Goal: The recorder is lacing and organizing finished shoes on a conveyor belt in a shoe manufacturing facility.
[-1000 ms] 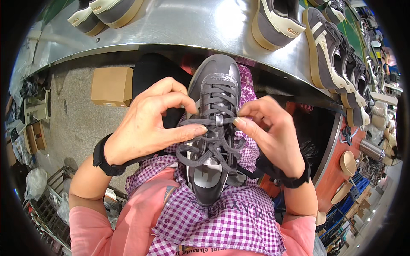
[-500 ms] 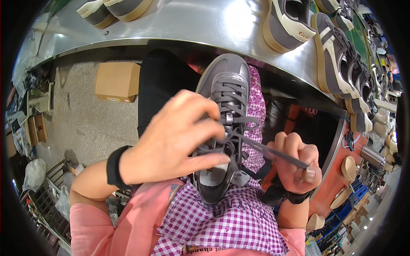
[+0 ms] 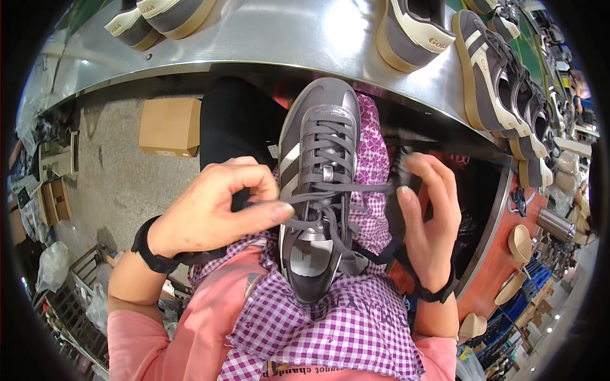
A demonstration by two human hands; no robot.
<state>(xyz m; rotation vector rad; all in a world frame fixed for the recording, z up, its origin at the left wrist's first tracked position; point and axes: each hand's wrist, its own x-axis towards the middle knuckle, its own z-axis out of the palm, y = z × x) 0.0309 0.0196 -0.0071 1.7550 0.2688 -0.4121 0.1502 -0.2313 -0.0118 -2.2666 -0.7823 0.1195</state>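
A grey sneaker (image 3: 321, 159) with pale side stripes rests toe-away on my lap, over a purple checked cloth (image 3: 330, 324). Its grey laces (image 3: 330, 190) are threaded up the front. My left hand (image 3: 213, 213) pinches one lace end at the shoe's left side and draws it sideways. On the other side, my right hand (image 3: 429, 219) holds the other lace end between thumb and fingers, with the lace stretched level across the shoe. Both wrists wear black bands.
A curved metal table (image 3: 267, 38) runs across the top with several grey-and-cream sneakers (image 3: 489, 82) on it. A cardboard box (image 3: 168, 126) sits on the floor at left. Tan shoe soles (image 3: 518, 244) lie by an orange stand at right.
My left hand has come off the top of the shoe to its left side. My right hand rose from low right to level with the laces, pulling the lace out sideways.
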